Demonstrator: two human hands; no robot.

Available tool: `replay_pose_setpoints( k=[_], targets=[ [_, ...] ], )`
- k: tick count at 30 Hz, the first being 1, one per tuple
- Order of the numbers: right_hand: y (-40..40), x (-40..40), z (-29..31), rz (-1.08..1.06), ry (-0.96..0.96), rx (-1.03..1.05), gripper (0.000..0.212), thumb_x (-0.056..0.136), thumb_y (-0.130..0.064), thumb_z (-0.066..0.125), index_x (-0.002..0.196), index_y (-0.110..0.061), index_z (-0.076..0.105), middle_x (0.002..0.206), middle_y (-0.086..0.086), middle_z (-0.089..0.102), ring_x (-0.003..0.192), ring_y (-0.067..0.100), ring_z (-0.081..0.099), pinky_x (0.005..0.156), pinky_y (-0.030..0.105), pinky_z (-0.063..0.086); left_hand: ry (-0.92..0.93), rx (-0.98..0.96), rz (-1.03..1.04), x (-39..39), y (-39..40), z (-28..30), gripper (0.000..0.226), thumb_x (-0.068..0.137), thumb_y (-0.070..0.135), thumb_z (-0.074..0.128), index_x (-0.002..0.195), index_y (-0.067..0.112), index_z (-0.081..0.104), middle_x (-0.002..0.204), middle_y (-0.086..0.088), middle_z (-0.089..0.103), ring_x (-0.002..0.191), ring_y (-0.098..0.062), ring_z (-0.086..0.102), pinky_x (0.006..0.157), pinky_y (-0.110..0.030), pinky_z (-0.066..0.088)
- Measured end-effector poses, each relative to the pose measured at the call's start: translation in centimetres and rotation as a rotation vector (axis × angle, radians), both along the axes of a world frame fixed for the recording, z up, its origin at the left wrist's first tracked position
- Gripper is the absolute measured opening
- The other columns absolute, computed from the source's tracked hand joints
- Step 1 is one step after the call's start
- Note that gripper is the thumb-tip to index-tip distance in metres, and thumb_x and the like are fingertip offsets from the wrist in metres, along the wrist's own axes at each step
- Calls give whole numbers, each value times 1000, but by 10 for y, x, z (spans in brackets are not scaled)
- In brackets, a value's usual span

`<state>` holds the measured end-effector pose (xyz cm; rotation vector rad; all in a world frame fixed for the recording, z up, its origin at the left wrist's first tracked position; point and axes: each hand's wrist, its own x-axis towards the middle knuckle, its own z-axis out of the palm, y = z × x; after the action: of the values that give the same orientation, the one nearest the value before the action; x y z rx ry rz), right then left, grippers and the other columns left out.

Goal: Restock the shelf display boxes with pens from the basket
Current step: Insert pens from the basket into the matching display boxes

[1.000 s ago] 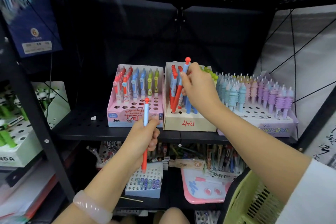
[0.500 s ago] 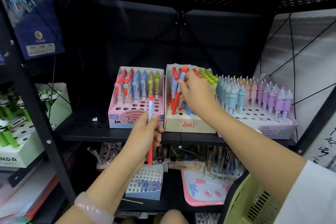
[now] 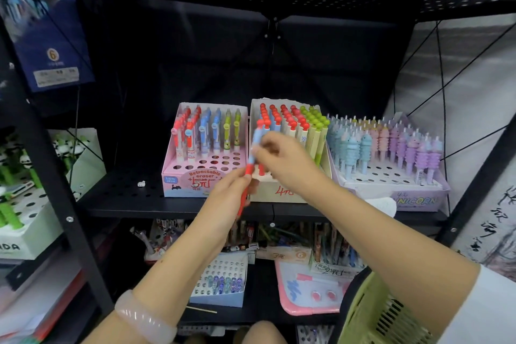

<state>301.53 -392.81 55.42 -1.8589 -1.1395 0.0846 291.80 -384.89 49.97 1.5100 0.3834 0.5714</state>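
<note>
Both hands now meet on one red-and-blue pen [image 3: 252,159] before the cream display box [image 3: 275,190]: the left hand [image 3: 233,190] grips its lower barrel, while the right hand [image 3: 282,160], having released the previous pen, apparently pinches its top, ready to slot it.

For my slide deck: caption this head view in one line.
Both hands, left hand and right hand, hold a red-and-blue pen before the beige cardboard display box.

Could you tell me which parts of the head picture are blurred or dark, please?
Head view: the right hand and the pen are motion-smeared; the pink box stays sharp and bright; the shelf back falls into near-black shadow; wide-angle bending shows at the edges.
</note>
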Motion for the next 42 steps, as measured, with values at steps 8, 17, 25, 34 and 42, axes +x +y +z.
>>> replay_pose_setpoints(
  k=[8,17,25,34,42],
  targets=[
    [-11,24,16,-376,-520,106,14,99,-24,41,91,-12,41,58,-3,43,48,13,42,45,30,36,124,351,75,-8,14,-14,35,96,23,45,131,28,45,127,16,46,118,1,39,96,-20,27],
    [-2,33,1,-354,-526,-291,34,98,-26,44,66,-12,46,65,3,58,57,14,50,60,29,47,96,307,59,-11,8,-13,24,96,19,46,117,29,50,117,14,52,112,-1,46,90,-18,30],
    [-67,29,-4,-251,-404,-408,30,97,-26,45,81,-5,60,74,13,69,63,22,61,63,30,50,71,313,-83,1,-40,-24,22,96,16,46,108,32,55,108,24,55,98,11,50,78,-10,38],
    [-249,45,-109,-225,-160,-856,24,95,-21,47,101,-6,65,88,7,70,70,13,60,69,23,38,183,423,-587,44,-182,-96,18,95,9,46,102,23,54,100,13,56,93,1,51,71,5,34],
    [-392,39,-281,-268,221,-1409,38,94,-30,48,122,-4,53,121,18,57,108,32,55,88,35,46,444,495,-808,61,-226,-156,16,97,22,44,106,31,54,99,23,55,92,4,52,71,-9,40]
  ],
)
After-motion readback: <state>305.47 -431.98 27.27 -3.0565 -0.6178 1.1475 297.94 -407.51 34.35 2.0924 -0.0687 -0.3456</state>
